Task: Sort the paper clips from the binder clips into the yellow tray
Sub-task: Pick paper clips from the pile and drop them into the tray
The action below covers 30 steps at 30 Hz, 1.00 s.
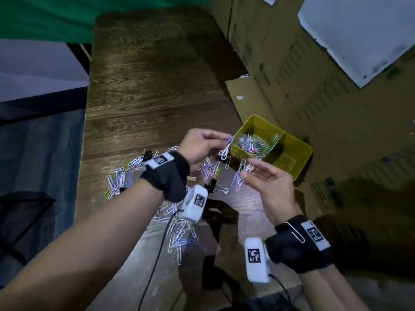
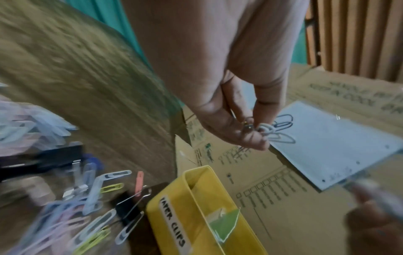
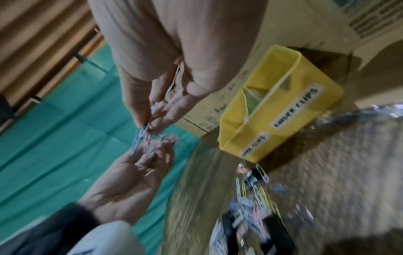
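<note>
The table [image 1: 146, 86] is dark wood-grain with a slight sheen. The yellow tray [image 1: 301, 153] at its right edge looks like smooth plastic. Paper clips [image 1: 116, 178] are coated wire, pastel and glossy. Matt brown cardboard [image 1: 314, 97] lies beyond; the wrist straps [image 1: 168, 176] are black cloth.

Dim room, hard shadows on the table [image 1: 146, 90], wrist views motion-blurred, wide-angle bending

Wrist views smeared: loose paper clips [image 2: 65, 212] on the table [image 2: 91, 96] are streaks, count unreadable. Tray label [image 2: 173, 226] cut by the bottom edge in left wrist view; labels on the yellow tray [image 3: 290, 110] too blurred to read in right wrist view. Right hand [image 2: 375, 224] a dark blur at the frame corner. Left forearm covers part of the clip pile [image 1: 121, 178] in head view.
</note>
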{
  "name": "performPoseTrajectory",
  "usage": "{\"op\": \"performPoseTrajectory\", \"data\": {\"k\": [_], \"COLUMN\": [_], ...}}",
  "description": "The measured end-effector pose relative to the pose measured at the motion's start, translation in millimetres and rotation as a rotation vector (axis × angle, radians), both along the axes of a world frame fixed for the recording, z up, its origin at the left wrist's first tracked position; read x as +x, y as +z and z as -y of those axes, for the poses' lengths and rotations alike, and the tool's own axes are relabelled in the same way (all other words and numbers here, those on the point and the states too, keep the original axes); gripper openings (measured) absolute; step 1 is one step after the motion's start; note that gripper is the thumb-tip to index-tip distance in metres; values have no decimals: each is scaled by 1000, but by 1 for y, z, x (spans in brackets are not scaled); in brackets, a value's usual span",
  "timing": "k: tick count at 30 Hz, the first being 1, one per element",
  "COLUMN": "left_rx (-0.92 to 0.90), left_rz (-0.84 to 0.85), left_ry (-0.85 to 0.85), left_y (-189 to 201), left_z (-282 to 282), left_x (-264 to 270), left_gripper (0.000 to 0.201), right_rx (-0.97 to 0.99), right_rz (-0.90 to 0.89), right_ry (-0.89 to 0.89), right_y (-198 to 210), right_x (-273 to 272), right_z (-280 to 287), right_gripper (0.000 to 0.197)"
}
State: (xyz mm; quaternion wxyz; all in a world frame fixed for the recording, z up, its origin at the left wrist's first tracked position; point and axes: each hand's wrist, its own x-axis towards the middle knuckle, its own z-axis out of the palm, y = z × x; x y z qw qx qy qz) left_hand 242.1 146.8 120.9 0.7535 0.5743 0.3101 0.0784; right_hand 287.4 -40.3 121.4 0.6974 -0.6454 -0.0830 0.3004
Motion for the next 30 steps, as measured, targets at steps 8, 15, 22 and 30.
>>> {"op": "performPoseTrajectory", "data": {"k": [8,15,22,30], "left_rx": [451,1062,1202,1271], "left_rz": [-206,-336,-102,30], "left_ry": [-212,-929,-900,-886], "left_y": [-42,-58,-85,-82], "left_z": [12,32,55,79], "left_x": [122,101,62,4], "left_gripper": [20,43,9,16], "right_rx": [51,-332,-771,-805], "right_rz": [104,283,613,667], "right_ry": [-147,-108,297,440], "right_y": [9,-38,-60,-60], "right_x": [80,156,143,86], "right_z": [-14,-45,-57,-25], "right_gripper": [33,32,36,36]}}
